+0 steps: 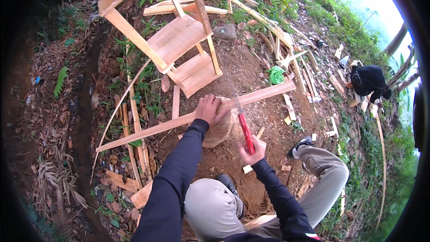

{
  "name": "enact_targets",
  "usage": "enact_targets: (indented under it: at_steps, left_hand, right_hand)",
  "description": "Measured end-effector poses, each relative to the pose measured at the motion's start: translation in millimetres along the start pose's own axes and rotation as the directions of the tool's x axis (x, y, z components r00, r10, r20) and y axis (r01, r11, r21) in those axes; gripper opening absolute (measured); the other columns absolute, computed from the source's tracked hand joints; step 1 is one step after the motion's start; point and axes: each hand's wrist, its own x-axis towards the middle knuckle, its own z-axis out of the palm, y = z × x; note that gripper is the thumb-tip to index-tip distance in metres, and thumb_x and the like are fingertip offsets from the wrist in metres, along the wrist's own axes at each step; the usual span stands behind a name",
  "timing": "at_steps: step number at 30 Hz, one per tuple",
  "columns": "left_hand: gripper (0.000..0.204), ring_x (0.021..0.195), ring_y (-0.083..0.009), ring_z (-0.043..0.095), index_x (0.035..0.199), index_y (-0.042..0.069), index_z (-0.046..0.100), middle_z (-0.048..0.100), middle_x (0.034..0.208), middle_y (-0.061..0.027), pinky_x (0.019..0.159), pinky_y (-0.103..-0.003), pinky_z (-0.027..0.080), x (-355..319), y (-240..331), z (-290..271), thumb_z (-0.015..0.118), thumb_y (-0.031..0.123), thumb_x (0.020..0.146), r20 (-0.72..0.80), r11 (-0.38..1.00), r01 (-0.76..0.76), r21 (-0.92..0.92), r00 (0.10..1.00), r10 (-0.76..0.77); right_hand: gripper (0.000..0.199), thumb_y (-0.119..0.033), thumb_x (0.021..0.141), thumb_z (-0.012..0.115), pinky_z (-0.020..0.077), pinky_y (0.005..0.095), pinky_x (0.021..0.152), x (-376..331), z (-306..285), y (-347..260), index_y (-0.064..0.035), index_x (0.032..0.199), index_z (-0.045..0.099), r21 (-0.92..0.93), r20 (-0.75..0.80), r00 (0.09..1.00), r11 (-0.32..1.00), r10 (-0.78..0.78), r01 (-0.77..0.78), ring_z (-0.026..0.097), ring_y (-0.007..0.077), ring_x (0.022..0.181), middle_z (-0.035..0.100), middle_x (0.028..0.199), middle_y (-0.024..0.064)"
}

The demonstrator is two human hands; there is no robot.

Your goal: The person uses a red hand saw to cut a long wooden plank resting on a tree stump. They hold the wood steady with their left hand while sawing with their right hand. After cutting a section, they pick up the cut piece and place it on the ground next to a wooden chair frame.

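Note:
A long wooden strip (pixel 264 93) lies across a stump (pixel 219 133), its far ends sticking out to the left and right. My left hand (pixel 209 110) presses down on the strip over the stump, its fingers laid across the wood. In my right hand (pixel 253 150) is the red handle of a hand saw (pixel 245 130), with the fingers closed around it. The saw's thin blade points away from me and meets the strip just right of my left hand; its far part is faint against the soil.
A wooden shelf-like frame (pixel 179 38) with two slatted boards stands beyond the stump. Cut strips (pixel 257 15) lie at the back. To the right are a green plastic bag (pixel 276 75), a black bag (pixel 369 82) and scattered offcuts. More boards (pixel 125 181) rest at the left.

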Motion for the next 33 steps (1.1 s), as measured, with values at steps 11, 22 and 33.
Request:
enact_targets:
  at_steps: [11, 22, 33]
  left_hand:
    - [0.045, 0.088, -0.0321, 0.053, 0.093, 0.003, 0.061, 0.053, 0.093, -0.013, 0.078, -0.042, 0.044, 10, -7, 26, 0.077, 0.042, 0.079, -0.08, 0.968, -0.21, -0.138, 0.977, 0.2]
    - [0.041, 0.094, -0.032, 0.055, 0.094, 0.003, 0.062, 0.054, 0.094, -0.0128, 0.085, -0.042, 0.046, 9, -12, 29, 0.076, 0.04, 0.081, 0.0, 0.95, -0.214, -0.227, 0.976, 0.219]
    - [0.045, 0.096, -0.034, 0.054, 0.092, 0.001, 0.057, 0.052, 0.095, -0.0157, 0.091, -0.044, 0.046, 9, -14, 37, 0.07, 0.044, 0.086, 0.036, 0.943, -0.205, -0.264, 0.974, 0.222]
  right_hand:
    - [0.014, -0.012, 0.087, 0.068, 0.0382, 0.0305, 0.045, -19, 7, 8, -0.0026, 0.077, 0.064, 0.09, -0.077, 0.973, 0.974, 0.216, -0.209, 0.046, 0.0154, 0.039, 0.045, 0.049, 0.0057]
    - [0.017, -0.013, 0.09, 0.068, 0.0364, 0.0288, 0.044, -12, 19, -8, -0.0033, 0.075, 0.064, 0.111, -0.106, 0.942, 0.946, 0.317, -0.305, 0.042, 0.0097, 0.041, 0.042, 0.048, 0.0032]
    - [0.014, -0.009, 0.087, 0.066, 0.039, 0.029, 0.046, 9, 20, -6, -0.001, 0.076, 0.062, 0.116, -0.113, 0.951, 0.955, 0.286, -0.273, 0.047, 0.011, 0.041, 0.044, 0.05, 0.006]
